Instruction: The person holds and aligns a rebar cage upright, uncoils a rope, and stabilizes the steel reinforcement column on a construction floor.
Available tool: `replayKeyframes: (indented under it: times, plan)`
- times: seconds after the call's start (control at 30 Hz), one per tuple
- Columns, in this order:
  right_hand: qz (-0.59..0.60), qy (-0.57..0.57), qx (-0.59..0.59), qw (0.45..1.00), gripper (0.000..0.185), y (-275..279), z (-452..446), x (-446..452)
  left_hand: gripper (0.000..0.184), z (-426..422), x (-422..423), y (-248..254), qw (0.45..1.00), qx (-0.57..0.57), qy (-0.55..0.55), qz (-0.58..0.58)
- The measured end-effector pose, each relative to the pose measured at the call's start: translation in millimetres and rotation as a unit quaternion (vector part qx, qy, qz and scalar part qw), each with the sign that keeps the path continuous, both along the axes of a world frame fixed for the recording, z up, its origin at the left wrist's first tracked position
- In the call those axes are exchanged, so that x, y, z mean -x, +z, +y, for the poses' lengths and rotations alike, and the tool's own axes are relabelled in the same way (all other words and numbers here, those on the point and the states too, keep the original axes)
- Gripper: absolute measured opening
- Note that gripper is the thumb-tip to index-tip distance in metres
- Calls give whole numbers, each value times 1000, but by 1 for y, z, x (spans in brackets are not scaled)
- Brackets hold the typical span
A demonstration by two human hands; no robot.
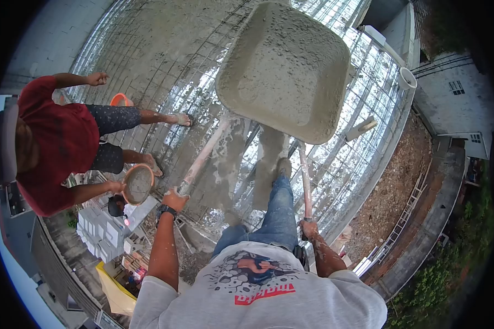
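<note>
A wheelbarrow (280, 82) coated in wet grey concrete stands in front of me, its tray tilted and its inside smeared with concrete. My left hand (175, 199) is wrapped round the end of its left handle (207, 152), with a dark watch on the wrist. On the right handle (305, 183), my right hand (309, 227) is closed near the end. Both handles run forward to the underside of the tray. My feet are on a plank or strip smeared with concrete between the handles.
Steel mesh (203, 71) lies around, partly under wet concrete. At the left a co-worker in a red shirt (60, 145) holds a round bucket (139, 184). An orange bucket (121, 100) is behind them. A trowel-like tool (361, 129), a white bucket (407, 78) and the slab's edge are to the right.
</note>
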State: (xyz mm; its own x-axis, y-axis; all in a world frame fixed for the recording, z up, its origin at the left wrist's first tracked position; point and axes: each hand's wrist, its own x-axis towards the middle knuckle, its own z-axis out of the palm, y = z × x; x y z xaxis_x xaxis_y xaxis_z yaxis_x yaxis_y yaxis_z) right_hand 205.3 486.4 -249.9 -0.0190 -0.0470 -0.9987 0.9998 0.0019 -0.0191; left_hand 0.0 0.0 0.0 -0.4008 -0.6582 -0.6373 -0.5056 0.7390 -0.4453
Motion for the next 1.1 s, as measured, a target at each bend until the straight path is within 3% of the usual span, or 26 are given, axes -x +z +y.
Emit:
replayKeyframes:
  times: [0.07, 0.1, 0.17, 0.2, 0.3, 0.33, 0.37, 0.43, 0.5, 0.57, 0.77, 0.9, 1.1]
  plan:
    - [19, -2, -39, 999, 18, 3, 5, 8, 77, 24, 17, 8, 999, -26, -5, 30]
    - [95, 19, -148, 984, 17, -56, 62, 40, 73, 40, 6, -120, 985, -128, -15, 118]
    - [140, 72, -216, 964, 24, -93, 51, 3, 66, 27, -25, -137, 979, -150, -25, 139]
    - [117, 74, -201, 970, 24, -79, 33, -27, 63, 1, -58, -147, 985, -113, -27, 126]
    - [80, 73, -169, 980, 23, -71, 7, -59, 71, -29, -108, -173, 982, -147, -5, 118]
    - [54, 88, -182, 978, 22, -71, -3, -69, 81, -44, -127, -197, 986, -144, 5, 86]
    - [27, 33, -163, 986, 20, -82, -11, -89, 91, -59, -150, -216, 989, -138, 14, 50]
    - [-10, 81, -152, 985, 19, -63, -31, -106, 95, -73, -181, -224, 989, -144, 43, -4]
    - [-5, 120, -127, 985, 18, -78, -41, -147, 96, -103, -233, -261, 986, -165, 26, 28]
    - [4, 160, -100, 982, 17, -96, -49, -178, 93, -125, -270, -301, 994, -91, 7, -63]
    - [13, 235, -56, 970, 14, -128, -61, -219, 80, -138, -304, -322, 982, -120, 71, -126]
    - [32, 263, -48, 963, 13, -145, -59, -221, 68, -141, -313, -364, 981, -94, 44, -162]
    - [66, 293, -63, 952, 12, -150, -47, -224, 67, -130, -304, -369, 980, -115, 36, -159]
